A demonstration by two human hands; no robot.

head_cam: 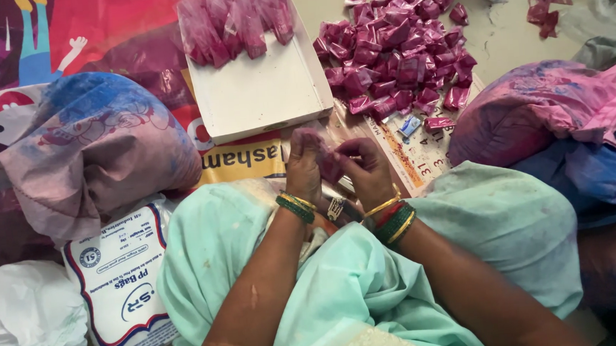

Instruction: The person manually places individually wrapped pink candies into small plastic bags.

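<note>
My left hand [302, 165] and my right hand [365, 169] meet over my lap, both pinching one small clear packet of magenta powder [330, 166] between the fingertips. Green and gold bangles ring both wrists. Just beyond the hands lies a heap of several folded magenta packets [397, 51] on the floor. A shallow white box [259, 90] sits to the left of the heap, with several filled packets [236, 23] lined up along its far edge.
A powder-stained cloth bundle [90, 152] lies at the left, another pink and blue one [557, 119] at the right. A printed pack of plastic bags [124, 280] rests by my left knee, a white crumpled bag [22, 323] beside it. A calendar sheet [422, 154] lies under the heap.
</note>
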